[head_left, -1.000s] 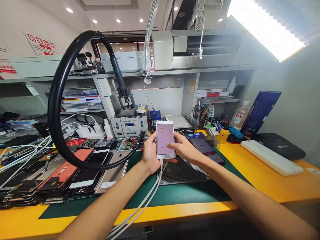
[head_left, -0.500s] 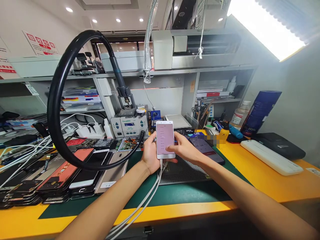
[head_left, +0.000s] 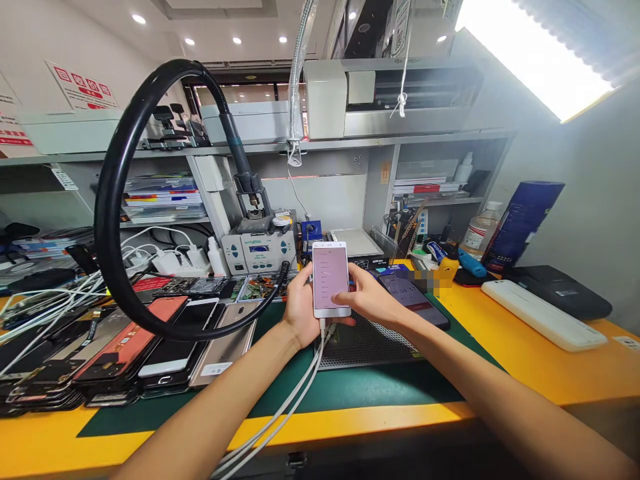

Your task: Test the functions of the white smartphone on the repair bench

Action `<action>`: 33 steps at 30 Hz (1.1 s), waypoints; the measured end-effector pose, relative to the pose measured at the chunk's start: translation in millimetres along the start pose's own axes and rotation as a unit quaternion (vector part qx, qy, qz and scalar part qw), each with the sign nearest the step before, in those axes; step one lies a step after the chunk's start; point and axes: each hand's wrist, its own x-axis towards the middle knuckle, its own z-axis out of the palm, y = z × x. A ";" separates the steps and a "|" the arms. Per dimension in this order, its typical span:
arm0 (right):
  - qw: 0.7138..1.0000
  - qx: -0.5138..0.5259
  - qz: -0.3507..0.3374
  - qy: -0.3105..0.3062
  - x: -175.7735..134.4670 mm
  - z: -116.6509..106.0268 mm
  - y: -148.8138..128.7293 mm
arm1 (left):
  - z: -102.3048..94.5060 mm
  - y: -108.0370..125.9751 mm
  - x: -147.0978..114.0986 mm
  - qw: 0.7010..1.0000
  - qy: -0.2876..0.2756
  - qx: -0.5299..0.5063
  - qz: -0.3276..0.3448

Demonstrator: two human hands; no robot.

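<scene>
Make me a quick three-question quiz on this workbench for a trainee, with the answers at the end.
1. Which hand's thumb is over the screen of the white phone? A) left hand B) right hand
2. True or false: the white phone is lying flat on the green mat.
3. Fill in: a white ____ reaches the bottom edge of the white phone.

Key: 1. B; 2. false; 3. cable.

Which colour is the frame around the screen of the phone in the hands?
White: the frame of the slim rectangular phone shows best in the head view.
</scene>
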 end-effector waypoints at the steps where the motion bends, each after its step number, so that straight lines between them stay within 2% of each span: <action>1: 1.000 0.003 0.000 -0.003 0.0 -0.1 0.1 | 0.1 0.2 -0.1 1.000 0.000 0.000 0.001; 33: 0.998 0.048 0.021 0.024 3.4 -1.6 0.8 | 2.0 1.3 -1.7 1.000 -0.007 -0.014 -0.003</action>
